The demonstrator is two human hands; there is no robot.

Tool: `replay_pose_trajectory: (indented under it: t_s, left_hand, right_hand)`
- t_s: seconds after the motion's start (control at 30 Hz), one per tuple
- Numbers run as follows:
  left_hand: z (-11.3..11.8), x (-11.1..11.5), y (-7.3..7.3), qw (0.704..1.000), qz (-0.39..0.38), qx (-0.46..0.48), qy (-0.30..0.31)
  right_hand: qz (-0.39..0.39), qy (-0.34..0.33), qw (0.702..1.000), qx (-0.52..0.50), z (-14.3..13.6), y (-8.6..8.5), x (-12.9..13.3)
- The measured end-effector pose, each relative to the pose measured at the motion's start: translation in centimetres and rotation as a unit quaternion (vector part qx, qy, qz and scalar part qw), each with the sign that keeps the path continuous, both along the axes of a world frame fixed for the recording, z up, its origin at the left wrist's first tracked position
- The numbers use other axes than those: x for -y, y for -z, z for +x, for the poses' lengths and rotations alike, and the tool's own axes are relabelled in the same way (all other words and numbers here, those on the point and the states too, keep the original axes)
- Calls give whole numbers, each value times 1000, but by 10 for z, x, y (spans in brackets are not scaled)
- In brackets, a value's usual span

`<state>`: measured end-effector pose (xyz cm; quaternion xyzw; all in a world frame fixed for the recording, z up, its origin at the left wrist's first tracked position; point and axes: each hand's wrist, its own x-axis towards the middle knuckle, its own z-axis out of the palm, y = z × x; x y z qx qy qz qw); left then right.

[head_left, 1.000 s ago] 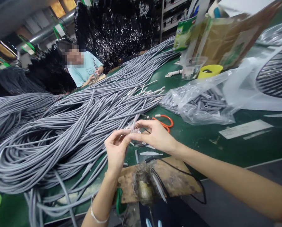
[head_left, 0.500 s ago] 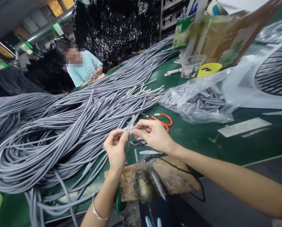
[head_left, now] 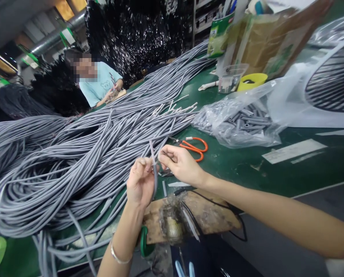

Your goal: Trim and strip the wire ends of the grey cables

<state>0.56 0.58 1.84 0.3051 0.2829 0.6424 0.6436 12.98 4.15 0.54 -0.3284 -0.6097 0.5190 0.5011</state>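
My left hand (head_left: 140,182) is closed on a grey cable (head_left: 155,179) near its end, and the cable's pale tip (head_left: 152,150) points up past the fingers. Some whitish strands spread sideways where the tip meets the grey jacket. Close on the right, my right hand (head_left: 181,163) is pinched, thumb against fingers; what lies between them is too small to make out. Orange-handled scissors (head_left: 193,145) rest on the green table behind my right hand. A large pile of grey cables (head_left: 73,169) lies to the left.
A clear bag of short grey tubes (head_left: 243,121), a yellow cup (head_left: 252,81) and a green can (head_left: 218,38) stand at the right. Below my hands is a stained wooden board (head_left: 209,215) with a crusted pot (head_left: 173,227). Another person (head_left: 101,84) works across the table.
My hands were together at the cable end; now the right fingers have drawn slightly away. The left hand has turned, and the cable shows more upright. The view has shifted a little.
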Motion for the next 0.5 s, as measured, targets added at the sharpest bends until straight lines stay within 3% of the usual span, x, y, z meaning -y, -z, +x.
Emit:
replay_pose_trajectory:
  t_s: [0.13, 0.23, 0.37, 0.43, 0.5]
  left_hand:
    - [0, 2, -2, 998, 52, -19, 11]
    - [-10, 3, -12, 994, 108, -21, 7]
    - [-32, -4, -27, 974, 201, -38, -92]
    - [-37, -10, -25, 969, 158, -123, -142]
    - [-31, -13, -17, 959, 70, -249, -116]
  right_hand:
    - [-12, 12, 1000, 1, 1, -1, -1]
    - [-27, 23, 999, -3, 3, 0, -6]
    - [-64, 78, 995, -7, 7, 3, -15]
    - [-51, 64, 996, -32, 8, 2, -16]
    - [-26, 42, 997, -53, 8, -1, -14]
